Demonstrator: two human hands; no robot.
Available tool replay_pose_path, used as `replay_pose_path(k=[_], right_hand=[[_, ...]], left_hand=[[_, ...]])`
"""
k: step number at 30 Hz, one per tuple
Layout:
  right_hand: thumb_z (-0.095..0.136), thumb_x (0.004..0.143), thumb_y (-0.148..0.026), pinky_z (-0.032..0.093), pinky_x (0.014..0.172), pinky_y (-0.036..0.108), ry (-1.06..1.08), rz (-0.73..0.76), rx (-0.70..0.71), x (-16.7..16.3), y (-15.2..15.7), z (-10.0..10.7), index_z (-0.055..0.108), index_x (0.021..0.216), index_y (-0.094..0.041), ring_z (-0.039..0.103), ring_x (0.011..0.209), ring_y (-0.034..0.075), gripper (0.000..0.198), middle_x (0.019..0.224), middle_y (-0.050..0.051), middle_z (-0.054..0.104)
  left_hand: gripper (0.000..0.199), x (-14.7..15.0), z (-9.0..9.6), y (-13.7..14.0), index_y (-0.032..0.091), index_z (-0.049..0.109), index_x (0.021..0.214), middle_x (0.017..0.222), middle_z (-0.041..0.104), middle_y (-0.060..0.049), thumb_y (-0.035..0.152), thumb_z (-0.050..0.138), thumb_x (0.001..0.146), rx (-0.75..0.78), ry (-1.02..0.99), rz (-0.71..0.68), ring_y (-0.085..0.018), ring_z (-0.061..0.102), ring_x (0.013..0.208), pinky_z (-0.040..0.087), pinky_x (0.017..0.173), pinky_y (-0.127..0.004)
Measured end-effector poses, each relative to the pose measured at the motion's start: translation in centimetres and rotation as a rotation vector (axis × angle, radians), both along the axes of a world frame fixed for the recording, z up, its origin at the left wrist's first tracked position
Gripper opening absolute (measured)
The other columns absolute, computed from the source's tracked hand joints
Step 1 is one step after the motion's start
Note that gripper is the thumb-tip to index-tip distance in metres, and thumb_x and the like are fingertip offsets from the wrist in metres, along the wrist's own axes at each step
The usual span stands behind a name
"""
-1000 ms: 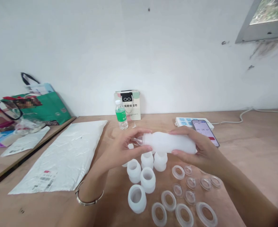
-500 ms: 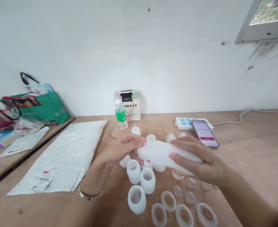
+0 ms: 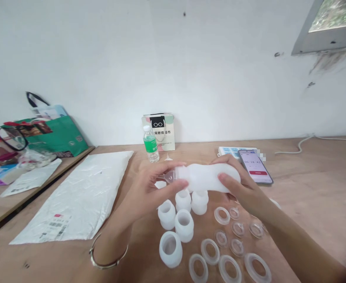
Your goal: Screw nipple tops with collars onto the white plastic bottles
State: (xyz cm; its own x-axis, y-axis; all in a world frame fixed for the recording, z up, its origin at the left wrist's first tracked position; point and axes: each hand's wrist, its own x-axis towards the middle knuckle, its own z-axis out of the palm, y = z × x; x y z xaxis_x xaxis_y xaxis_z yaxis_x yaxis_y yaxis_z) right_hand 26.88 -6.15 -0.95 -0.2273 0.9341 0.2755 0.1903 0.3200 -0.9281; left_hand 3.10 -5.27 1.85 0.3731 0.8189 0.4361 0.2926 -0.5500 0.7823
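I hold a white translucent bottle (image 3: pixel 208 177) sideways above the wooden table (image 3: pixel 308 184). My right hand (image 3: pixel 240 184) wraps its body. My left hand (image 3: pixel 152 182) pinches the clear nozzle tip (image 3: pixel 169 177) at the bottle's neck end. Under the bottle stand several short white bottles (image 3: pixel 183 225) with open mouths. Beside them lie several translucent rings (image 3: pixel 228 267) and small clear caps (image 3: pixel 237 228). A metal bangle (image 3: pixel 108 259) is on my left wrist.
A phone (image 3: pixel 255 167) showing a timer lies beside a white power strip (image 3: pixel 228 150) at the back right. A green-labelled water bottle (image 3: pixel 151 144) and a small paper bag (image 3: pixel 161 131) stand by the wall. A white mailer (image 3: pixel 81 194) lies left; green bag (image 3: pixel 55 133) on the side table.
The bottle dipped low toward the table half a second ago and is now raised level again. My left fingers are back on the nozzle tip.
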Motion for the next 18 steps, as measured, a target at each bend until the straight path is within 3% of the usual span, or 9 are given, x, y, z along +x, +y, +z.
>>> replay_pose_path(k=[3,7,12,15,18], right_hand=[[0.059,0.088,-0.045,0.048,0.051,0.023,-0.137,-0.069,0.325,0.6,-0.1,-0.3,0.047,0.109,-0.029,0.056,0.067,0.013,0.029,0.091,0.001,0.057],[0.067,0.084,-0.034,0.054,0.068,0.033,-0.290,-0.013,0.657,1.2,-0.3,-0.6,0.040,0.124,-0.033,0.060,0.088,0.022,0.048,0.105,0.006,0.057],[0.068,0.082,-0.023,0.057,0.075,0.037,-0.443,0.046,0.834,1.6,-0.8,-0.2,0.040,0.129,-0.035,0.063,0.095,0.024,0.057,0.112,0.008,0.056],[0.066,0.079,-0.012,0.057,0.079,0.038,-0.440,0.034,0.950,1.4,-1.1,-0.1,0.055,0.114,-0.037,0.064,0.099,0.024,0.044,0.115,0.005,0.058],[0.068,0.076,-0.010,0.057,0.081,0.040,-0.386,0.001,0.998,0.5,-1.5,0.2,0.061,0.097,-0.035,0.064,0.096,0.024,0.033,0.106,0.002,0.062]], left_hand=[[0.029,0.5,0.2,0.1,0.020,0.071,0.098,0.079,0.069,-0.001,0.045,0.066,0.083,-0.184,-0.109,-0.047,-0.011,0.059,0.065,0.048,0.058,-0.021],[0.044,0.5,0.3,0.7,0.015,0.069,0.075,0.061,0.065,0.000,0.057,0.059,0.083,-0.443,-0.137,-0.210,-0.009,0.057,0.051,0.047,0.050,-0.019],[0.055,-0.3,-0.4,1.4,0.014,0.062,0.062,0.053,0.063,-0.002,0.058,0.047,0.091,-0.588,-0.132,-0.279,-0.007,0.052,0.041,0.039,0.042,-0.018],[0.054,-0.6,-0.6,1.7,0.015,0.062,0.062,0.051,0.062,-0.001,0.057,0.045,0.091,-0.612,-0.125,-0.292,-0.007,0.050,0.039,0.036,0.038,-0.018],[0.053,-0.6,-0.7,1.8,0.015,0.061,0.063,0.052,0.061,-0.001,0.059,0.048,0.089,-0.594,-0.125,-0.295,-0.007,0.049,0.040,0.036,0.039,-0.018]])
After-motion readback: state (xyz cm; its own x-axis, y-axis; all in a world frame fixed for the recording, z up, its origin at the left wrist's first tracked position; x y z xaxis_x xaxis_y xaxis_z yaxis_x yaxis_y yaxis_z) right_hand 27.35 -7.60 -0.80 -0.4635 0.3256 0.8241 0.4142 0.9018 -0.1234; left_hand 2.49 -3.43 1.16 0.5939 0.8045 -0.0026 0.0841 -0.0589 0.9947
